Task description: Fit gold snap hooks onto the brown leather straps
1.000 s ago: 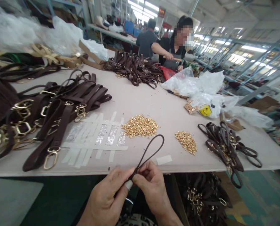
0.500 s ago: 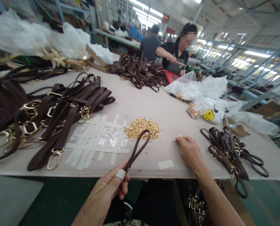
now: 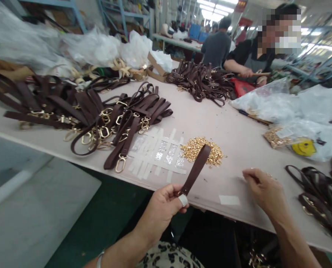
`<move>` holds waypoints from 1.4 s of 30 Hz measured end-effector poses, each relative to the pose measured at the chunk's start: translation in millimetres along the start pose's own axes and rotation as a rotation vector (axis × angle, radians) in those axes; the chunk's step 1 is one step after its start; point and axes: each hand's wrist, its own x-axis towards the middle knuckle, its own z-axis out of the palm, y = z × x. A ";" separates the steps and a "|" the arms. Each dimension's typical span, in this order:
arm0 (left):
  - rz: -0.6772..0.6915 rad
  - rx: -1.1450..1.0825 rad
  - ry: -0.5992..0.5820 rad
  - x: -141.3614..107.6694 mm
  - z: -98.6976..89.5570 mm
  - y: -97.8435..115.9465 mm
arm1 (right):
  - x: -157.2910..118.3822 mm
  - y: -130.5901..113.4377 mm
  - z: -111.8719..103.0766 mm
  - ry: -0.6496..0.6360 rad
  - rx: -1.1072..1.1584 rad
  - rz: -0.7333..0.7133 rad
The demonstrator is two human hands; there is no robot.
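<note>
L hand (image 3: 163, 204) grip: pinching brown strap (image 3: 196, 169) by lower end, loop up, nr bench (image 3: 199, 115) front edge. R hand (image 3: 266, 188): fingers curled at bench, contents can't tell. Risk: loop may scatter gold bits (image 3: 193, 149) if L hand dips fwd.

Layout about the left hand's fingers (image 3: 169, 189) at the near edge of the worktable (image 3: 190, 119): between them, a strap (image 3: 195, 171), its loop end pointing away; ahead of their tips, a pile of fittings (image 3: 192, 149), partly behind the strap; to their left, tape strips (image 3: 146, 152) on the tabletop, then clasped straps (image 3: 129, 136) farther left; far ahead, a second strap heap (image 3: 201, 80), a co-worker (image 3: 262, 64) beyond it to the right; to their right, a tape scrap (image 3: 229, 200), the right hand (image 3: 269, 190), then a strap bundle (image 3: 319, 204); far ahead of the right fingers, a packet (image 3: 277, 137) beside plastic bags (image 3: 316, 100)
</note>
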 end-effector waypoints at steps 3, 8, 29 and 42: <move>0.023 0.003 0.007 0.5 0.3 -2.0 | -20.9 -37.7 8.5 0.000 0.503 0.240; 0.060 0.019 0.020 4.6 -0.6 -8.2 | -48.0 -104.7 25.6 -0.062 0.914 0.464; 0.381 0.361 0.060 -4.1 -7.3 -17.1 | -72.7 -173.3 38.5 -0.101 1.067 0.290; 0.594 0.720 0.015 -5.1 -12.9 -16.6 | -80.0 -180.6 46.3 0.053 1.182 0.371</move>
